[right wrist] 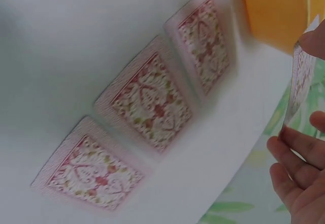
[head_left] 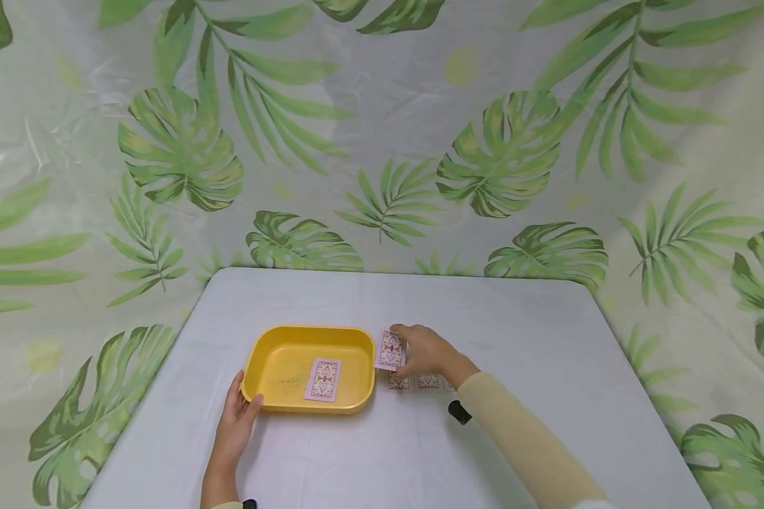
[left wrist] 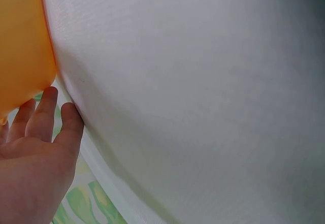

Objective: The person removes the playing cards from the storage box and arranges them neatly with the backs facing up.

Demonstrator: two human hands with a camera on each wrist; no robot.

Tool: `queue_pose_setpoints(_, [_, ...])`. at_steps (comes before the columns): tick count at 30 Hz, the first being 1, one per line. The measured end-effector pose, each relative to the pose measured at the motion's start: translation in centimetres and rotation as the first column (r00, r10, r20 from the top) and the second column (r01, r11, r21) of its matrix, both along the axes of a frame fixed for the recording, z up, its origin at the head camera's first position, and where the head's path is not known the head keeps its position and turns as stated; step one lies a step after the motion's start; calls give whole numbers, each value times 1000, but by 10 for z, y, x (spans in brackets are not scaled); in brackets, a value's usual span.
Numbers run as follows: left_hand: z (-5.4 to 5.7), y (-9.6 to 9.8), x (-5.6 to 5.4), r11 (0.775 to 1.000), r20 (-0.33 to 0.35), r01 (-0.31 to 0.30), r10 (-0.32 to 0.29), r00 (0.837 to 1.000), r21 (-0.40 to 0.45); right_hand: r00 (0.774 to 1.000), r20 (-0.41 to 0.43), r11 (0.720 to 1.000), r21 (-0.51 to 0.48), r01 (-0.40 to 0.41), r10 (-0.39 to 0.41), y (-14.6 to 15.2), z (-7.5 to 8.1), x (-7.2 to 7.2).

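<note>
The yellow tray (head_left: 276,364) contains one patterned card (head_left: 322,380); another card (head_left: 391,350) (held, tilted) is beside the rim, near three flat cards (right wrist: 152,104).

The right sleeve (head_left: 528,438) is plain, pale cream. The left cuff (head_left: 227,505), barely in view, is cream too. A small black piece (head_left: 460,412) sits beside each.

My left hand (head_left: 234,413) is toward the tabletop's (head_left: 541,325) left edge, fingers fairly straight, thumb held apart. My right hand (head_left: 428,351) pinches, thumb opposite the fingers, my pale-sleeved right arm (head_left: 525,435) slanting forward and leftward.
</note>
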State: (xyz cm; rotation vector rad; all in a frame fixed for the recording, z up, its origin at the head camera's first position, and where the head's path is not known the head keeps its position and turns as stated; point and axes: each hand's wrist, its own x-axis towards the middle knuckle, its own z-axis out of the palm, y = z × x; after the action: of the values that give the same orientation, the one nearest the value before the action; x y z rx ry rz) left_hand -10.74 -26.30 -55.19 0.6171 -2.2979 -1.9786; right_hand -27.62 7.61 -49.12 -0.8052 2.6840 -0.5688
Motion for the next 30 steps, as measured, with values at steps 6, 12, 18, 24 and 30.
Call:
queue_pose_setpoints(6, [2, 0, 2, 1000, 8, 5, -5, 1000, 0, 999, 9, 999, 2, 33, -33, 16, -4, -1])
queue_pose_setpoints(12, [1, -1, 1, 1000, 1, 12, -12, 1000, -8, 998, 7, 998, 14, 56, -57, 31, -11, -2])
queue_pose_setpoints(18, [0, -1, 1, 1000, 8, 4, -4, 1000, -14, 999, -15, 999, 2, 50, -50, 47, -15, -3])
queue_pose_setpoints(24, [-1, -2, 1, 1000, 8, 4, -4, 1000, -7, 999, -23, 999, -2, 43, -43, 62, -17, -4])
queue_pose_setpoints(30, [0, -1, 1, 1000, 21, 4, -4, 1000, -15, 999, -29, 999, 15, 46, -45, 76, -22, -6])
